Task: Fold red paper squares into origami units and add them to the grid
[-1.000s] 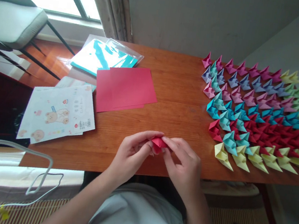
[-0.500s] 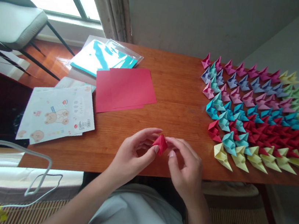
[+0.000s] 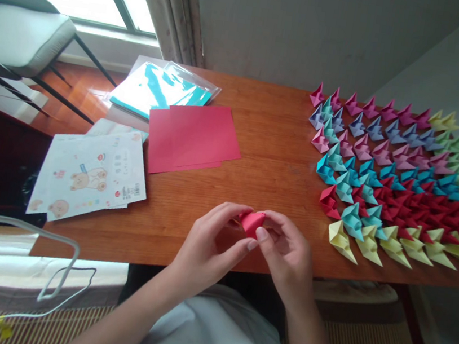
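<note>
Just above the near edge of the table, a small folded piece of red paper (image 3: 252, 224) is held up between both hands. My right hand (image 3: 288, 254) pinches its right side, thumb on the front and fingers behind. The fingertips of my left hand (image 3: 208, 246) meet its left side, with the thumb curved beneath. Its smooth, rounded face points towards me; the back is hidden. Beyond my left hand lie flat red paper sheets (image 3: 196, 136), overlapping on the table (image 3: 268, 137).
Rows of folded paper pieces in several colours, with yellow ones (image 3: 343, 241) nearest, fill the table's right side. At the left are bear-printed sheets (image 3: 92, 175) and a plastic-wrapped blue paper pack (image 3: 161, 91). A chair (image 3: 21, 40) stands beyond. A white cable (image 3: 70, 241) hangs at lower left.
The folded red paper has been turned, its pleated edge giving way to a smooth face. My right thumb has moved onto it, and my left thumb has slid off its front, lower down.
</note>
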`<state>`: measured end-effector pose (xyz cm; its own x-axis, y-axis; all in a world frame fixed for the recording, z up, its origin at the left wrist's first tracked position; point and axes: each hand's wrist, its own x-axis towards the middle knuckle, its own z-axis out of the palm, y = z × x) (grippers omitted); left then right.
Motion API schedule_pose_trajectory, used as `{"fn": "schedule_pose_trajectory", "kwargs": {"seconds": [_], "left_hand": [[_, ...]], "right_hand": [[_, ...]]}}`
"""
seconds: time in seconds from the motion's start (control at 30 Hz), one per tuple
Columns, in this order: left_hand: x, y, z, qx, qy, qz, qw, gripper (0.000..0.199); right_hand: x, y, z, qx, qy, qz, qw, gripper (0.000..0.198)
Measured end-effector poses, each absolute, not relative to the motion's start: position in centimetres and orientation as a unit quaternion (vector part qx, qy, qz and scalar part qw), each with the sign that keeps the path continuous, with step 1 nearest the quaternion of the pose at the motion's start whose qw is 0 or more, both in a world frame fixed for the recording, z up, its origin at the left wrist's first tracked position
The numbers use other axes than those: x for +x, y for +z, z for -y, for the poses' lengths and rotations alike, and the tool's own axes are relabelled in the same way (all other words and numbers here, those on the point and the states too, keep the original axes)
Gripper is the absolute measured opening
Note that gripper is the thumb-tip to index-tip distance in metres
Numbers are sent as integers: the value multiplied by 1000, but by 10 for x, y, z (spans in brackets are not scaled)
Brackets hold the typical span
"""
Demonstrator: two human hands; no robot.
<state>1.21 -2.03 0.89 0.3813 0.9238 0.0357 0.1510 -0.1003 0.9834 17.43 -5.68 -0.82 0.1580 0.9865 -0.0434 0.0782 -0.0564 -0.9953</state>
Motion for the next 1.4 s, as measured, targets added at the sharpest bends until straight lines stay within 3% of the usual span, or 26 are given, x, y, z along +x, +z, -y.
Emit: {"fn": "schedule_pose_trajectory", "kwargs": {"seconds": [0.17,0.33,0.5,0.9,1.4], "left_hand": [[10,8,22,715,369,-386,451,37],[11,-1,23,773,374,-408,310,31],[14,-6,24,773,373,-447,252,27],[20,5,20,694,356,-487,393,16],[19,4,14,541,382,-495,562,19]], "right_hand": [[174,-2,55,-567,476,427,519,21],[173,-3,56,-572,496,431,492,24],[175,-2,59,-599,419,508,456,30],[165,-6,55,-611,155,673,387,39],[169,-9,56,-561,112,734,366,47]]}}
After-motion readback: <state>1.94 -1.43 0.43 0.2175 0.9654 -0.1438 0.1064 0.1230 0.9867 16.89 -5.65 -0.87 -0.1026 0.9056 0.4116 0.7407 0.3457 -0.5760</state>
